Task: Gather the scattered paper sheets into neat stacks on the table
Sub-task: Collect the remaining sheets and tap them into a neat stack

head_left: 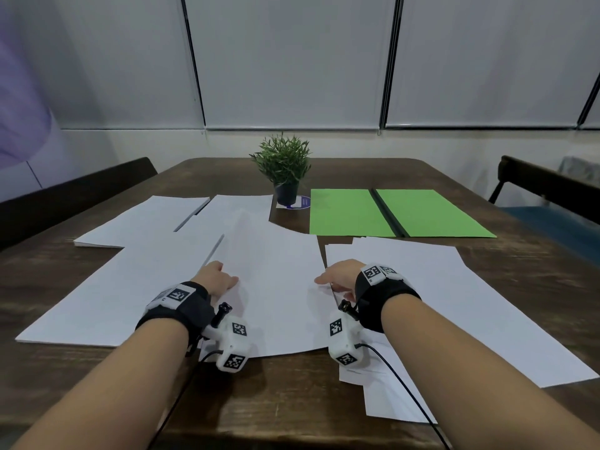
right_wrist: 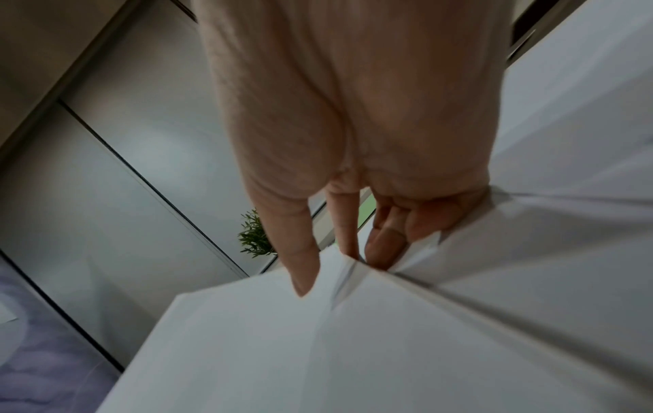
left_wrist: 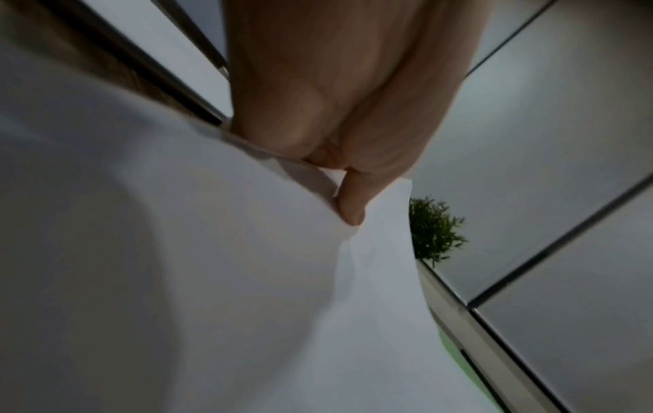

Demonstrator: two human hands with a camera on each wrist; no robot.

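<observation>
Several white paper sheets lie scattered on a brown wooden table. My two hands hold the middle sheet by its side edges. My left hand pinches its left edge; in the left wrist view the thumb lies on top of the sheet and the fingers are hidden under it. My right hand pinches the right edge, with its thumb on top of the sheet and its fingers curled beneath. The sheet bows slightly between them.
A large sheet lies at the left, and a thin stack sits behind it. More sheets overlap at the right. An open green folder and a potted plant stand at the back. Dark chairs flank the table.
</observation>
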